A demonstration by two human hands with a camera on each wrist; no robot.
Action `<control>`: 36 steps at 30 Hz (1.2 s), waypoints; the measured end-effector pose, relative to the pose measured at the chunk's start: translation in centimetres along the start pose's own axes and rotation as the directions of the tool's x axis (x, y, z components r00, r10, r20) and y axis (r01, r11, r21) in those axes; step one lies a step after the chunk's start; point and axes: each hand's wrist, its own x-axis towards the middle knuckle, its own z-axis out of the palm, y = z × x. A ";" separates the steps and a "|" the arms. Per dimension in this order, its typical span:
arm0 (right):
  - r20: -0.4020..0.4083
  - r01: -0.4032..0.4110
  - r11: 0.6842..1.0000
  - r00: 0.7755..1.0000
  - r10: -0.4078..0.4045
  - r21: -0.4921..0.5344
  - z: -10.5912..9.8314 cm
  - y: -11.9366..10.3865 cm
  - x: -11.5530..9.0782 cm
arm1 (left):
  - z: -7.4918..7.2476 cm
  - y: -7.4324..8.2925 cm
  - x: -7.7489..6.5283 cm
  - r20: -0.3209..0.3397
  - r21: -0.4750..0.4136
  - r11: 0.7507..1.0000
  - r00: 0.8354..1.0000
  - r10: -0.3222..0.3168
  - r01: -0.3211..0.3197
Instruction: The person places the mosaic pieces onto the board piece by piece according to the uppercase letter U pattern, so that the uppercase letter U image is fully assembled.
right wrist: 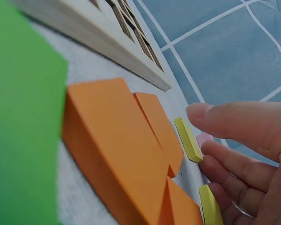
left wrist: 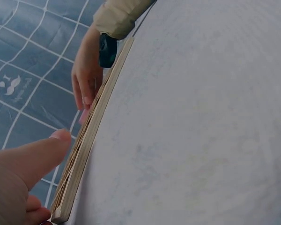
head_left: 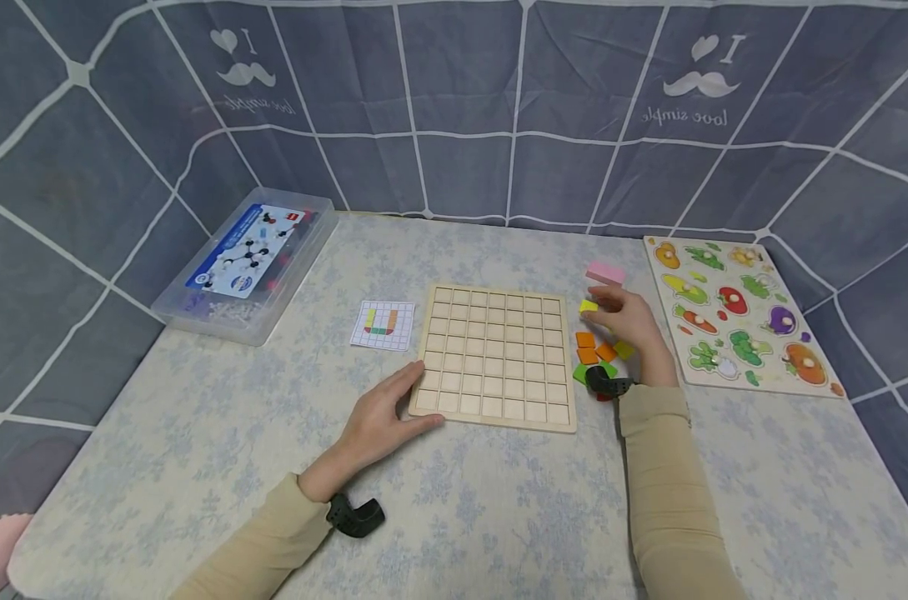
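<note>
A square wooden grid board lies flat in the middle of the table. My left hand rests at its near-left corner, thumb by the front edge and fingers along the left side. The thumb looks extended in the left wrist view. Beyond the board's right side, my right hand reaches over a yellow tile. In the right wrist view, the thumb and fingers stand spread around that yellow tile, which appears to lie on the table; any contact is unclear. Orange tiles and green tiles lie nearer.
A small pattern card showing a coloured U lies left of the board. Farther left is a clear plastic box. Pink blocks sit past my right hand, and a vegetable puzzle board lies to the right.
</note>
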 end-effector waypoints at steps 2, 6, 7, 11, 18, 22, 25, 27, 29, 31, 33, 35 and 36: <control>0.004 -0.003 1.000 1.000 0.003 -0.002 0.0 0.0 0.0 | 0.0 0.0 0.0 0.012 0.001 1.000 1.000 0.005 -0.005; 0.007 -0.011 1.000 1.000 0.011 -0.010 0.2 0.1 0.1 | 0.0 -0.1 -0.1 0.035 -0.010 1.000 0.999 0.025 -0.024; 0.006 -0.011 1.000 1.000 0.011 -0.016 0.2 0.2 0.1 | -0.1 -0.1 -0.1 0.040 -0.008 1.000 0.999 0.029 -0.028; 0.002 0.001 0.999 1.000 -0.001 -0.041 0.3 0.2 0.0 | -0.1 -0.2 -0.2 0.050 0.003 0.999 0.998 0.046 -0.047; -0.017 0.020 0.997 1.000 -0.021 -0.070 0.5 0.4 0.1 | -0.1 -0.1 -0.3 0.060 0.020 0.998 0.996 0.058 -0.060; -0.027 0.027 0.996 0.999 -0.030 -0.081 0.6 0.4 0.1 | -0.1 -0.1 -0.2 0.067 0.028 0.998 0.996 0.050 -0.052; -0.038 0.017 0.996 0.999 -0.020 -0.089 0.5 0.2 0.0 | -0.1 -0.1 -0.1 0.068 0.025 0.998 0.997 0.048 -0.050; -0.059 -0.005 0.995 0.998 -0.001 -0.097 0.4 0.0 -0.1 | -0.1 -0.1 -0.1 0.067 0.024 0.998 0.996 0.050 -0.052; -0.082 -0.029 0.995 0.996 0.021 -0.091 0.3 -0.4 -0.1 | -0.1 -0.1 -0.1 0.068 0.024 0.998 0.996 0.051 -0.053; -0.104 -0.034 0.996 0.994 0.026 -0.082 0.2 -0.8 -0.2 | -0.1 -0.1 -0.2 0.066 0.025 0.998 0.996 0.053 -0.055; -0.109 -0.013 0.999 0.994 0.009 -0.043 0.3 -1.5 -0.2 | -0.1 -0.1 -0.2 0.067 0.031 0.998 0.996 0.053 -0.055; -0.092 0.034 0.999 0.995 -0.033 0.003 0.6 -2.4 -0.3 | -0.1 -0.1 -0.3 0.068 0.035 0.998 0.996 0.053 -0.056; -0.080 0.058 0.998 0.995 -0.056 0.021 0.8 -3.0 -0.3 | -0.1 -0.1 -0.3 0.068 0.036 0.998 0.996 0.054 -0.057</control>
